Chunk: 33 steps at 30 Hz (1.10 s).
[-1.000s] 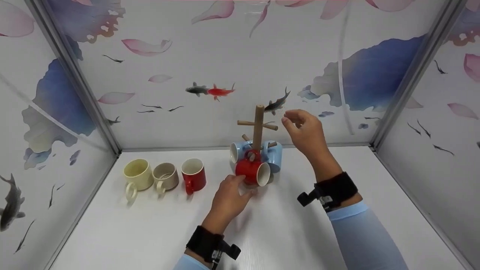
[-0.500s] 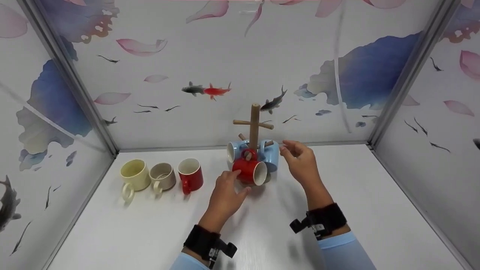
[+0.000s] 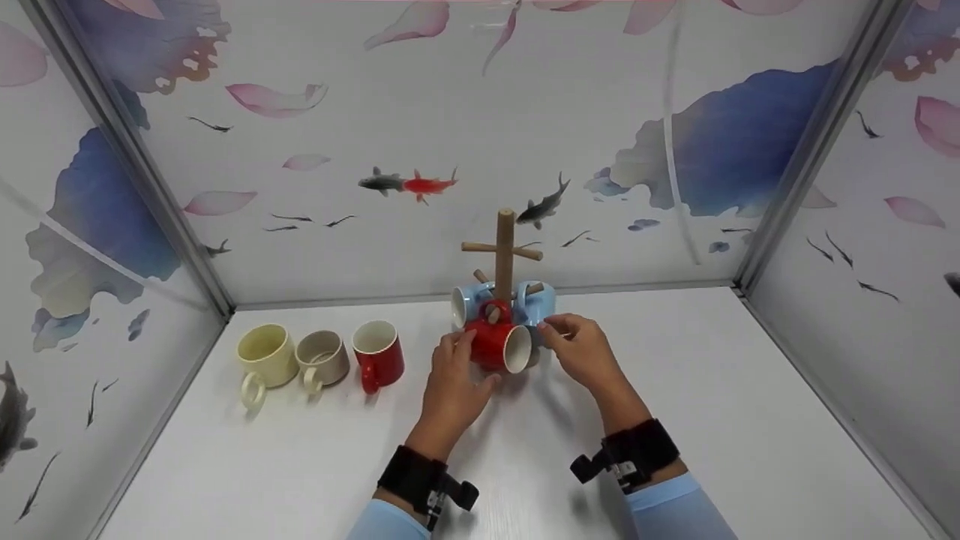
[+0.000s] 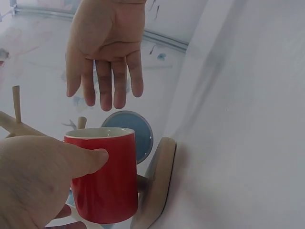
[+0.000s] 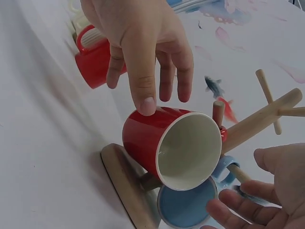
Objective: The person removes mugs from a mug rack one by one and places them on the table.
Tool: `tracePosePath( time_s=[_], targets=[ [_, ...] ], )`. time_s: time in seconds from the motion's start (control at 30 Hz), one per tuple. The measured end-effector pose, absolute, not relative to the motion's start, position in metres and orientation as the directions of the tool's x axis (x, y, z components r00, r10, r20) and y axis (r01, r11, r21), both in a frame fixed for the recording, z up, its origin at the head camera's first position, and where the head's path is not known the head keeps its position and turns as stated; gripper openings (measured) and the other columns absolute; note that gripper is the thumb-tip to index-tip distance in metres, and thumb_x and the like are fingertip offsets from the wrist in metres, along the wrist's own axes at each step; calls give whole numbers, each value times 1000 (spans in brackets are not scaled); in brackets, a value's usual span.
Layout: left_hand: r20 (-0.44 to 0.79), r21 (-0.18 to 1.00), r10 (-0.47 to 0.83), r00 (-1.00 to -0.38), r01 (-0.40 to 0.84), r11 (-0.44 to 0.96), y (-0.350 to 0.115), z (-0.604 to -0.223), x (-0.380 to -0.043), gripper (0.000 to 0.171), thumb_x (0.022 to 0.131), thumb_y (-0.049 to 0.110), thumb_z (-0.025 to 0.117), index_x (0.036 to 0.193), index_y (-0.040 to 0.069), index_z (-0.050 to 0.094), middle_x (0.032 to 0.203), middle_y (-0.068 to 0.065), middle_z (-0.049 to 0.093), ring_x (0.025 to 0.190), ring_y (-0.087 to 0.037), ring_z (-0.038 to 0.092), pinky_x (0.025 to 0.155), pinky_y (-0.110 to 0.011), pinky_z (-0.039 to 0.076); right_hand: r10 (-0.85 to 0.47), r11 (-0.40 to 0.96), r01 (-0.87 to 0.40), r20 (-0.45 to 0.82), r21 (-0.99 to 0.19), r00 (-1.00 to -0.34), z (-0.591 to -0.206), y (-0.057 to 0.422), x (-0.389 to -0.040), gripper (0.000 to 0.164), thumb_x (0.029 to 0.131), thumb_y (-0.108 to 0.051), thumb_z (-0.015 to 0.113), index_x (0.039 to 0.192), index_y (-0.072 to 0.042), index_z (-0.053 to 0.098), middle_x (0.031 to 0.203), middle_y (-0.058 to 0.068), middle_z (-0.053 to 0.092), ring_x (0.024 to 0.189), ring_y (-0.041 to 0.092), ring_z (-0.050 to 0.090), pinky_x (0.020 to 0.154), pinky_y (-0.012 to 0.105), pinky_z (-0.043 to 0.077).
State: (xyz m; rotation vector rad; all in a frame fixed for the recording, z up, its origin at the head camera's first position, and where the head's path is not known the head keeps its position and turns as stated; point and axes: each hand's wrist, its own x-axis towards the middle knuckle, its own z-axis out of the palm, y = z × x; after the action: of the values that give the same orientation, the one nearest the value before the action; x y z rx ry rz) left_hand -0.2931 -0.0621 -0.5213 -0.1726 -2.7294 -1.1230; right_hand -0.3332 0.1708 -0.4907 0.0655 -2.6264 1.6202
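Observation:
A red mug (image 3: 491,343) hangs sideways by its handle from a lower front peg of a wooden mug tree (image 3: 505,247), its white mouth facing right. My left hand (image 3: 454,386) is at the mug's left side, fingertips right at its closed end and thumb apart below it; the thumb overlaps the mug in the left wrist view. To the right of the mug's mouth is my right hand (image 3: 585,352), holding nothing, its fingers fairly straight in the left wrist view (image 4: 112,62). Behind the red mug, a light blue mug (image 3: 538,301) and another light blue mug (image 3: 463,307) hang on lower pegs.
On the white table (image 3: 315,465) at left stand a yellow mug (image 3: 270,360), a beige mug (image 3: 324,360) and a second red mug (image 3: 380,358), all upright. The tree's upper pegs (image 3: 480,247) bear no mugs. A printed wall (image 3: 337,255) rises close behind.
My right hand has come down from beside the top of the mug tree to beside the red mug's mouth. My left hand stays close by the mug, which keeps hanging on its peg.

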Motion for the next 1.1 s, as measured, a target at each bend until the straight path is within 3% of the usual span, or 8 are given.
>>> tracePosePath(
  time_s=[0.27, 0.5, 0.83, 1.1],
  targets=[
    [290, 654, 26, -957, 218, 725, -57, -532, -302, 86, 91, 13, 97, 164, 14, 51, 163, -14, 55, 156, -33, 55, 125, -52, 55, -68, 456, -3, -32, -890, -997, -499, 164, -333, 49, 115, -40, 67, 143, 0, 74, 138, 19, 77, 119, 33, 79, 100, 46, 70],
    [267, 698, 40, -963, 222, 681, -58, -536, -307, 85, 96, 7, 91, 169, 10, 46, 170, -19, 47, 159, -38, 55, 129, -54, 50, -94, 446, 68, -122, -892, -988, -505, 155, -333, 60, 114, -48, 66, 148, 2, 70, 137, 18, 79, 122, 35, 79, 105, 47, 68],
    [178, 761, 18, -984, 149, 631, -58, -535, -311, 88, 99, 4, 87, 174, 16, 44, 172, -18, 47, 164, -39, 49, 130, -53, 48, -140, 255, 52, -90, -966, -986, -513, 150, -336, 58, 116, -40, 67, 152, 5, 66, 145, 24, 74, 123, 32, 80, 106, 45, 68],
    [139, 794, 4, -990, 114, 597, -57, -529, -309, 87, 99, 1, 86, 173, 19, 46, 169, -16, 48, 165, -37, 48, 131, -53, 48, -155, 220, 57, -93, -974, -984, -513, 154, -335, 57, 116, -42, 68, 150, 4, 69, 144, 22, 76, 125, 31, 80, 105, 43, 68]
  ],
)
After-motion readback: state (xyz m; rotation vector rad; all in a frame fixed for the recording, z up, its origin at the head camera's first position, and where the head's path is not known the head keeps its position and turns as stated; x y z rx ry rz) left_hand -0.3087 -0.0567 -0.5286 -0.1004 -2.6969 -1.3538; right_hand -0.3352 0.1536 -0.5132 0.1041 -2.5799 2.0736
